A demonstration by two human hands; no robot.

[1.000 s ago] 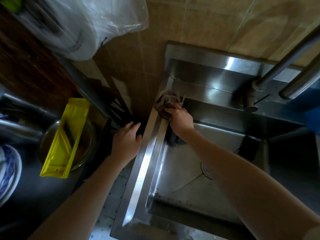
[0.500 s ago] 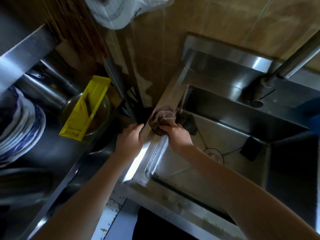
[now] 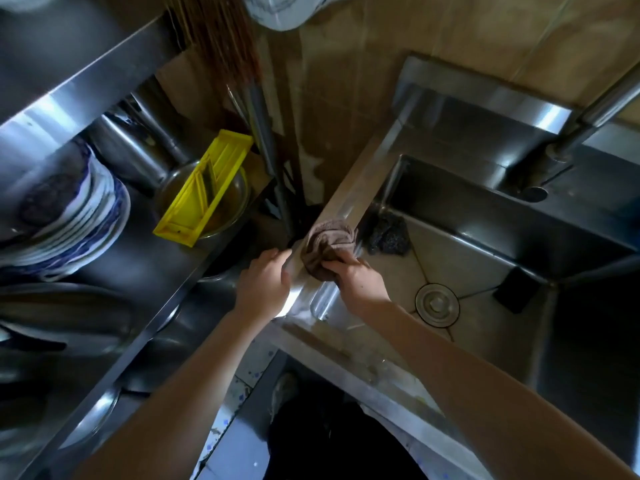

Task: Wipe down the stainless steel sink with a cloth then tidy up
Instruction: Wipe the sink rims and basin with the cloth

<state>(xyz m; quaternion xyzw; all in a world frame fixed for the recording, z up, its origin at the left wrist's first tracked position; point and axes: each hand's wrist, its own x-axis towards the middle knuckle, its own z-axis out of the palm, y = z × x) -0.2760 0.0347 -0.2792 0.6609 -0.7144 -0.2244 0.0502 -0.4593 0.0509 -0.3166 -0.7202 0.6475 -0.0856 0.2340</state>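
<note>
In the head view, a crumpled brown cloth [image 3: 329, 244] is seen bunched on the flat left rim of the stainless steel sink [image 3: 349, 199], near the middle of that rim's length. The cloth is pressed down by the right hand [image 3: 358, 278], whose fingers are curled over the near edge of the fabric and closed on it. The left hand [image 3: 265, 285] is laid just beside the rim on its outer side, fingers extended and loosely open, thumb toward the cloth; nothing is gripped by it, and whether its fingertips touch the metal edge cannot be told.

Inside the basin, a dark steel-wool scrubber [image 3: 388, 236] is found in the far left corner, just beside the cloth but below the rim. A round metal drain cover [image 3: 437, 304] is set in the basin floor, and a small black rectangular object [image 3: 516, 289] is leaned near the right wall. A chrome tap pipe [image 3: 595, 116] is mounted on the back ledge of the sink.

To the left, a steel bench [image 3: 145, 268] is seen. On it, a yellow plastic slicer [image 3: 207, 187] is laid across a shallow metal bowl [image 3: 239, 195], and a stack of blue-and-white plates [image 3: 86, 223] is placed further left. A brown broom head [image 3: 221, 39] is leaned against the tiled wall between bench and sink.
</note>
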